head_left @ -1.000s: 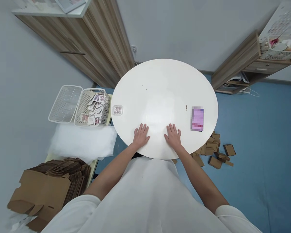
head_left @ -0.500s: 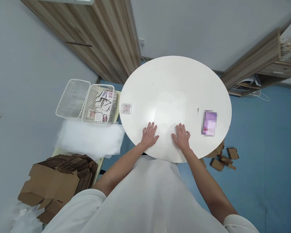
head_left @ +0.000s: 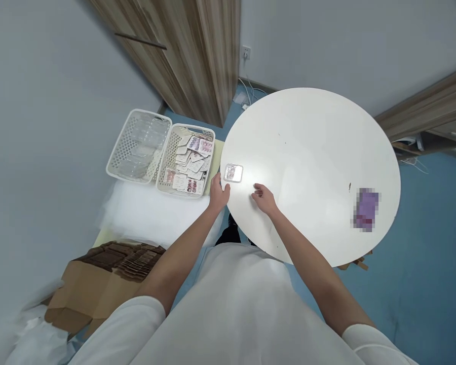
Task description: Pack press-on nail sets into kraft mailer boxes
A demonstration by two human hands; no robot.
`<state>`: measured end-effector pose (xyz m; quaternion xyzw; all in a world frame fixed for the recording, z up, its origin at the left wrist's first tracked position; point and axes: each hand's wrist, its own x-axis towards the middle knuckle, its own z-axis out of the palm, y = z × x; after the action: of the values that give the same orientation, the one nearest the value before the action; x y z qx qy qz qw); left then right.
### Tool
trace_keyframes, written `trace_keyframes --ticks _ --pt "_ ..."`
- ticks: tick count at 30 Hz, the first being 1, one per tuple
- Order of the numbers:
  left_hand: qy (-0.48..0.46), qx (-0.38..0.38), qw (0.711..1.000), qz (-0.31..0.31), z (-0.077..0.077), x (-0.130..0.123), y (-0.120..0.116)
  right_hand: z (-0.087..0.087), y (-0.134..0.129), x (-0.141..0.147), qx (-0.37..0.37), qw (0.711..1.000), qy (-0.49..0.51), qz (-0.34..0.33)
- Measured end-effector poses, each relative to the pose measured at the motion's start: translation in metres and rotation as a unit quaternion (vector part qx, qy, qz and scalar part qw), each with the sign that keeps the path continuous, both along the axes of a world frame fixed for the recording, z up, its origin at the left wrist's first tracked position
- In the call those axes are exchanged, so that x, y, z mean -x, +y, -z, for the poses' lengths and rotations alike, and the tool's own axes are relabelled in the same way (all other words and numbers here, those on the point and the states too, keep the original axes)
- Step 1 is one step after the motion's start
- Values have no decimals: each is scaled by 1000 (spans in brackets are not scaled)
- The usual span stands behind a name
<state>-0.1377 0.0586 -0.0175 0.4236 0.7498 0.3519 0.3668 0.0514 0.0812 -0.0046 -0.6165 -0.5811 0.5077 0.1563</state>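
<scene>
Clear plastic case (head_left: pixel 233 173), pinkish contents, lying on round white bench (head_left: pixel 307 142). Left hand (head_left: pixel 219 194) just beside case: fingers together, thumb spread, nothing seen held. Right hand (head_left: pixel 265 199) right of case, fingers loosely curled; can't tell if pinching. Left of case: perforated white basket (head_left: pixel 179 193), printed cards (head_left: pixel 192 159) inside; farther left, second basket (head_left: pixel 120 140), clear plastic containers (head_left: pixel 148 132) inside.

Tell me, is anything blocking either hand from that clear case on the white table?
Nothing visible is. The case lies near the left edge of the table; the left hand is close beside it, the right hand a little to its right. The purple item sits well off to the right.
</scene>
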Motion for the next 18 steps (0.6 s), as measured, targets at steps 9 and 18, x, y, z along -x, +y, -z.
trace_keyframes --ticks 9,18 --pt "-76 62 995 14 1 11 23 9 13 61 41 986 125 106" --pt "-72 56 996 7 -5 4 20 6 14 57 45 984 135 108"
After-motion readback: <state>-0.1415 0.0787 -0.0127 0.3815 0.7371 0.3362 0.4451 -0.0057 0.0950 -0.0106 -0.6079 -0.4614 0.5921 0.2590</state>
